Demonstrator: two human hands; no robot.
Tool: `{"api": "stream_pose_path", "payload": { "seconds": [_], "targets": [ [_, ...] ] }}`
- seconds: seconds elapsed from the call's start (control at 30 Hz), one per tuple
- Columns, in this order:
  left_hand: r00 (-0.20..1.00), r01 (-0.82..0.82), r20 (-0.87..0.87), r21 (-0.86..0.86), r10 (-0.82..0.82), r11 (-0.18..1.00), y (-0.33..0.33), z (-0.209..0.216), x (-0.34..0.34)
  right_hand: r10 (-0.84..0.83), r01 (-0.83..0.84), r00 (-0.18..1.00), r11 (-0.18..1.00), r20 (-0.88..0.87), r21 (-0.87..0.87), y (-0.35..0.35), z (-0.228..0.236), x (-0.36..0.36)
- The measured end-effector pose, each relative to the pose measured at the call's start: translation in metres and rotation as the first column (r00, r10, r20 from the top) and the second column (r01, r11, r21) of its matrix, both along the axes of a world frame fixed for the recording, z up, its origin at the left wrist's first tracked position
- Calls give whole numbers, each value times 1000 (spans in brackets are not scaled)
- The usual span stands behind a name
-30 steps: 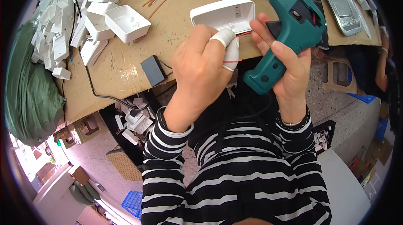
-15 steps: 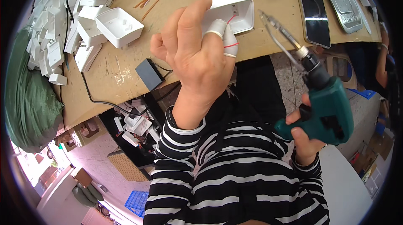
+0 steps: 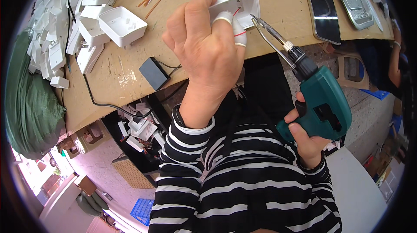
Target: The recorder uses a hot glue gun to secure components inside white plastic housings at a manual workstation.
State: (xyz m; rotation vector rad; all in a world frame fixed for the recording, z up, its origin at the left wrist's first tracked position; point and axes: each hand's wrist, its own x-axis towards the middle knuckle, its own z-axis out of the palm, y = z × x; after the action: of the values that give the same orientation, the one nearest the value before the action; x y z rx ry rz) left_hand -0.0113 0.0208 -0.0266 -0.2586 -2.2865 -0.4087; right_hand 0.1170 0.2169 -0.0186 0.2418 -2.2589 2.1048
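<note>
My left hand (image 3: 207, 52) reaches over the table, its fingers closed around the side of a white plastic case (image 3: 250, 2) whose open face is toward me. White finger covers (image 3: 239, 33) sit on its fingertips, which pinch a thin red wire (image 3: 236, 12) leading to the inside wall of the case. My right hand (image 3: 306, 139) is wrapped around the handle of a green soldering gun (image 3: 326, 98), with a finger by its trigger. The gun's metal tip (image 3: 265, 25) and the curved feed tube beside it point at the case's near right edge.
White plastic cases (image 3: 123, 25) are heaped at the table's left, beside a green sack (image 3: 32, 98). A black adapter box (image 3: 154, 73) with a cable lies near the table edge. Dark flat panels (image 3: 320, 7) lie at the right. Below stands a black bin (image 3: 115, 124) of scrap parts.
The soldering gun has moved left in my right hand, bringing its tip up to the case. My left hand and the case have shifted slightly up and to the left.
</note>
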Motion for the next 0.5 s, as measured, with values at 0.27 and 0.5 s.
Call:
{"api": "stream_pose_path", "payload": {
  "seconds": [0.27,0.5],
  "targets": [
    [1000,-1,8,10,1,1000,2,0,-2,-17,17,1000,1000,7,2,-8,2,-7],
    [1000,15,7,11,-15,1000,0,3,0,-65,68,996,997,67,-37,-14,5,-10]
  ]
}}
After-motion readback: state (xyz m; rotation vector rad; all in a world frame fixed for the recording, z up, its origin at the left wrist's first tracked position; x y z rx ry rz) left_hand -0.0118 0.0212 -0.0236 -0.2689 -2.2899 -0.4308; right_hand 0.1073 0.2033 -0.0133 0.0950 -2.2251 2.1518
